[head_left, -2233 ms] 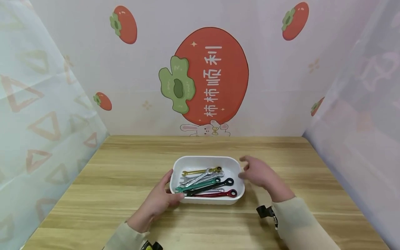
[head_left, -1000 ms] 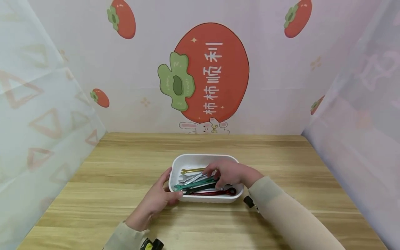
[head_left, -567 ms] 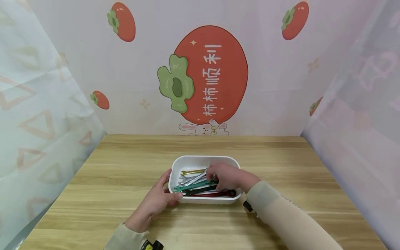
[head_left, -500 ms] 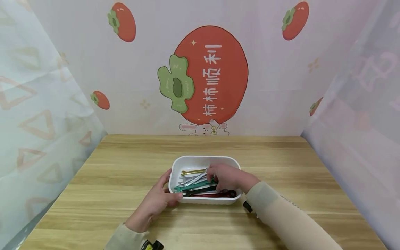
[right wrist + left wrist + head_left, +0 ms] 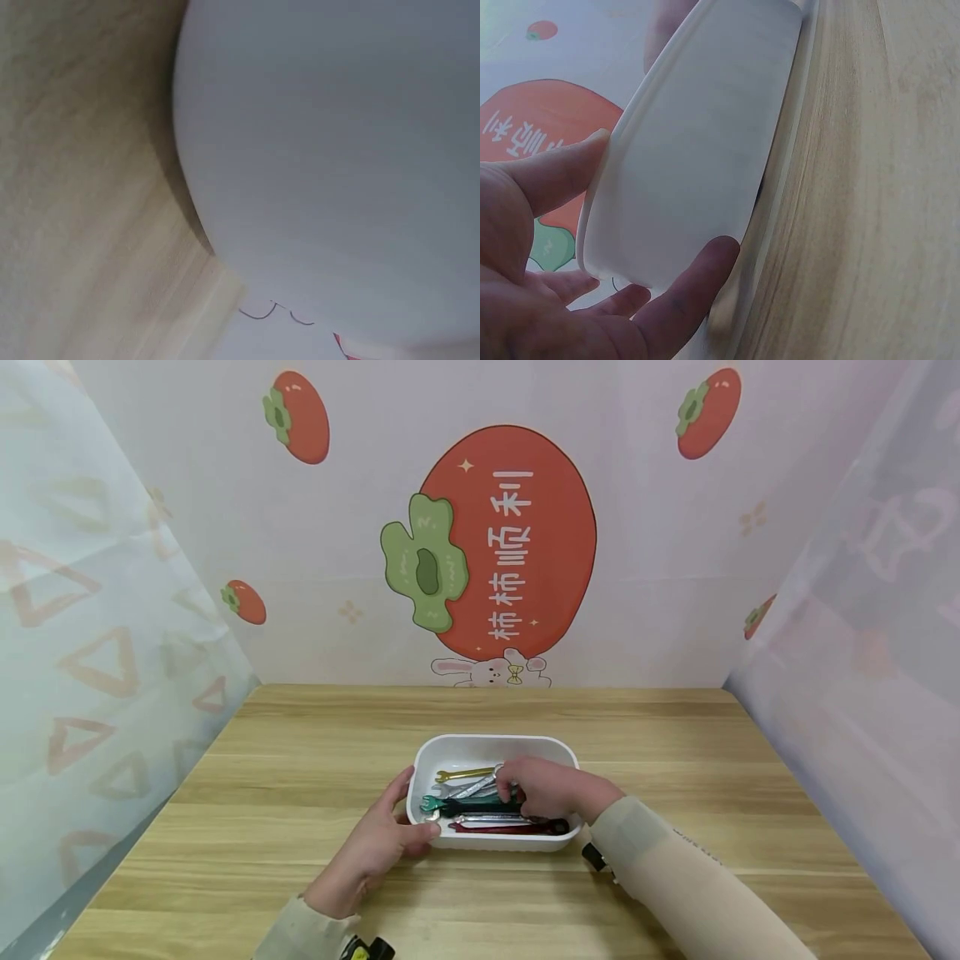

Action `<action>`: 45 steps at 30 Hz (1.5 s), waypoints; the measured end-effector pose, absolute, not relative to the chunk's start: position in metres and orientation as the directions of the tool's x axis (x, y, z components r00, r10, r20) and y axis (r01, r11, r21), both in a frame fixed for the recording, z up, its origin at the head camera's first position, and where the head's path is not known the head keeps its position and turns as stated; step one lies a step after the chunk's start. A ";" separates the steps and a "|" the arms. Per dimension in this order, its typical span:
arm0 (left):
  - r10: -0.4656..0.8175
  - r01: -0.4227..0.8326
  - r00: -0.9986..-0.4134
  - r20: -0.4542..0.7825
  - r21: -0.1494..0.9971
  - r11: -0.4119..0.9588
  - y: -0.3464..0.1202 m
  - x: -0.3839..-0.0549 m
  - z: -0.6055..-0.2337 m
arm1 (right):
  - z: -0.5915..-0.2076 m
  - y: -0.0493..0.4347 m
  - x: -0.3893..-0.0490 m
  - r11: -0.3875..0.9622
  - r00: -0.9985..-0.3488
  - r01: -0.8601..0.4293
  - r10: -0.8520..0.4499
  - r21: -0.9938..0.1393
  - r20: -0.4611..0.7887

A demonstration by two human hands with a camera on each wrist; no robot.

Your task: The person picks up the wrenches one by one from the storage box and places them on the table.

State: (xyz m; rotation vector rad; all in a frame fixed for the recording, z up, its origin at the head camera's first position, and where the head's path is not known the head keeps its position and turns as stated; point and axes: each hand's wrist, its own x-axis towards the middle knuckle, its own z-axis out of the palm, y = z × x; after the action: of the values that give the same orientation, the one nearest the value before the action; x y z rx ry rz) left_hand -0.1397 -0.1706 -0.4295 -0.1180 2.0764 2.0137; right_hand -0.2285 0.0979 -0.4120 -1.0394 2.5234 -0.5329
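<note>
A white plastic tray holds several combination wrenches in gold, silver, green, black and red. My left hand grips the tray's left end, thumb at the front rim; in the left wrist view its fingers spread along the white wall. My right hand reaches inside from the right, its bent fingers and thumb pinching around the right ends of the black wrench and the green wrench. Those ends are hidden under the hand. The red wrench lies along the front wall, the gold wrench towards the back.
The tray stands on a wood-grain table. A printed backdrop with persimmons rises behind the table's far edge, with pale sheets on both sides. The right wrist view shows mostly a close, blurred white tray wall.
My right hand came from beside the tray into it. The black and green wrenches have shifted backwards and now lie closer together, uncovering a silver wrench. My left hand stayed at the tray.
</note>
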 end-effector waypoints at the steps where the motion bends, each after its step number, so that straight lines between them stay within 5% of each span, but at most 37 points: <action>1: 0.112 -0.228 -0.966 -0.232 0.973 0.045 -0.171 -0.140 -0.430 | -0.412 0.098 -0.228 0.658 -0.662 -0.592 -0.726 -0.465 -0.187; 10: 0.114 -0.225 -0.967 -0.228 0.973 0.045 -0.170 -0.141 -0.430 | -0.410 0.099 -0.228 0.649 -0.657 -0.597 -0.733 -0.472 -0.177; 15: 0.128 -0.216 -0.967 -0.220 0.975 0.045 -0.170 -0.140 -0.429 | -0.404 0.104 -0.231 0.625 -0.688 -0.534 -0.713 -0.569 -0.138; 22: 0.119 -0.226 -0.965 -0.232 0.972 0.062 -0.170 -0.141 -0.429 | -0.400 0.116 -0.238 0.426 -0.787 -0.253 -0.613 -0.868 -0.072; 27: 0.120 -0.230 -0.964 -0.236 0.971 0.065 -0.171 -0.141 -0.430 | -0.399 0.125 -0.241 0.207 -0.811 0.006 -0.571 -0.978 -0.126; 34: 0.121 -0.229 -0.965 -0.234 0.972 0.054 -0.170 -0.140 -0.429 | -0.394 0.135 -0.236 -0.049 -0.794 0.208 -0.592 -0.977 -0.139; 45: 0.124 -0.235 -0.963 -0.241 0.970 0.065 -0.170 -0.139 -0.428 | -0.385 0.163 -0.234 0.017 -0.867 0.189 -0.466 -0.982 -0.175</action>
State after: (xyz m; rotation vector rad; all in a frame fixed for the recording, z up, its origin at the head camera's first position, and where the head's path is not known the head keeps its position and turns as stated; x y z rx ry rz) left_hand -0.1390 -0.1701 -0.4276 -0.1117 2.0839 1.9819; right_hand -0.2338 0.1631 -0.3855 -0.2820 1.8447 -1.9022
